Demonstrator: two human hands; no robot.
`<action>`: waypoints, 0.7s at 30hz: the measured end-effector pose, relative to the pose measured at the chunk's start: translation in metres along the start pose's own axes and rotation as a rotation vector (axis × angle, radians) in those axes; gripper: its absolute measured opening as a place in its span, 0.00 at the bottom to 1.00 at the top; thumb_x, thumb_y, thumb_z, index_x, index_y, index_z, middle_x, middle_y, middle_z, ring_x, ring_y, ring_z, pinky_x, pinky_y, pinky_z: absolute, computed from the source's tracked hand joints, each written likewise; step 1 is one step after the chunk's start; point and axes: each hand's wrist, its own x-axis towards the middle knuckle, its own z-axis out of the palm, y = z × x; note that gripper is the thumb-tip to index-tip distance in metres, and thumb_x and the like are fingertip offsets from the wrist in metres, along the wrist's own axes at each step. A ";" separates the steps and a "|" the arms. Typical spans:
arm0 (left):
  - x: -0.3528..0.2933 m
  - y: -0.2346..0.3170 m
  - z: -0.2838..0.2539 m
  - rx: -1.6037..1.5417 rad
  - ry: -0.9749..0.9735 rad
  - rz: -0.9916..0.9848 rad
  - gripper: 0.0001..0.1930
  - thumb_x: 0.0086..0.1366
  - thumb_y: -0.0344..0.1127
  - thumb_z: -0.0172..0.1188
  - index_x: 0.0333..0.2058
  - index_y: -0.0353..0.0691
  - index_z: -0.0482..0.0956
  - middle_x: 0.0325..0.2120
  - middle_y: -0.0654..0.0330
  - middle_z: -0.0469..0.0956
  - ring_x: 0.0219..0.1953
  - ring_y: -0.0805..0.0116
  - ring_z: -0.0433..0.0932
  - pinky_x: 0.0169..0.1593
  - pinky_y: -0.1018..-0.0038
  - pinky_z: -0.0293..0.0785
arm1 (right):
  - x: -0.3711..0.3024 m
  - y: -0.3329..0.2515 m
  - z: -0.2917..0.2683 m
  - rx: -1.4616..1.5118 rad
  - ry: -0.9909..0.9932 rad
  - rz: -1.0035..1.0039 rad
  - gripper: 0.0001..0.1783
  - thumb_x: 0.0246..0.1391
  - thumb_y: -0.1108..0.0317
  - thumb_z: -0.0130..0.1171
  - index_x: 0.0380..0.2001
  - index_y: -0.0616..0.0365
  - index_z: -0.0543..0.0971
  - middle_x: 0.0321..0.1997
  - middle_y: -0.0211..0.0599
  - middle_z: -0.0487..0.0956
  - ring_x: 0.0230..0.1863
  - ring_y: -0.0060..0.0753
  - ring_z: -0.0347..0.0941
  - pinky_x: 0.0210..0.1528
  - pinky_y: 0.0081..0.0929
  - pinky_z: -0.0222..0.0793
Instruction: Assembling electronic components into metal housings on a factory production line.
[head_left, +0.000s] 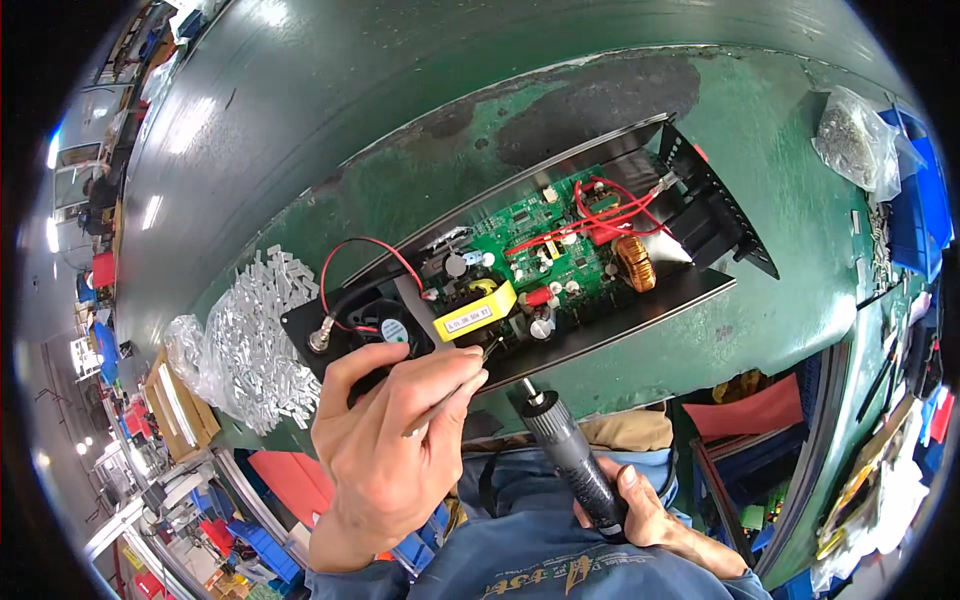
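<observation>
Centre frame, black chassis [640,305] holds a green circuit board [545,245]; left hand [395,440] pinches tweezers [455,390], right hand [640,510] grips an electric screwdriver [570,450]

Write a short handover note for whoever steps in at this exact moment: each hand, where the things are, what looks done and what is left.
Left hand: pinches thin tweezers, tip at the near edge of the open black chassis, beside the small fan.
Right hand: grips the electric screwdriver, bit pointing up toward the chassis edge, not touching it.
Green circuit board sits inside the chassis, red wires routed over it.
Pile of small metal parts lies left of the chassis.
Done: board and fan are in place.
Left: no screw is visible at the tweezers' tip; fastening looks pending.
</observation>
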 end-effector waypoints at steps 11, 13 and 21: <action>-0.005 -0.003 0.002 -0.022 0.028 -0.013 0.09 0.62 0.29 0.70 0.40 0.40 0.80 0.33 0.65 0.87 0.33 0.74 0.85 0.51 0.71 0.73 | -0.005 -0.004 -0.002 0.034 -0.015 0.060 0.53 0.63 0.22 0.29 0.59 0.66 0.70 0.29 0.36 0.79 0.28 0.23 0.72 0.34 0.22 0.64; -0.005 -0.002 0.002 -0.018 0.020 -0.017 0.09 0.61 0.29 0.70 0.40 0.41 0.80 0.33 0.65 0.87 0.33 0.74 0.85 0.52 0.71 0.72 | -0.006 -0.005 -0.001 0.032 -0.010 0.064 0.52 0.63 0.23 0.30 0.59 0.65 0.71 0.28 0.37 0.79 0.28 0.23 0.71 0.34 0.22 0.64; -0.001 0.006 -0.002 -0.070 -0.021 -0.090 0.07 0.61 0.26 0.69 0.36 0.42 0.80 0.34 0.62 0.88 0.37 0.71 0.86 0.56 0.66 0.71 | -0.004 0.002 0.007 -0.060 0.091 -0.027 0.47 0.66 0.27 0.34 0.56 0.66 0.72 0.28 0.37 0.79 0.28 0.25 0.73 0.33 0.23 0.66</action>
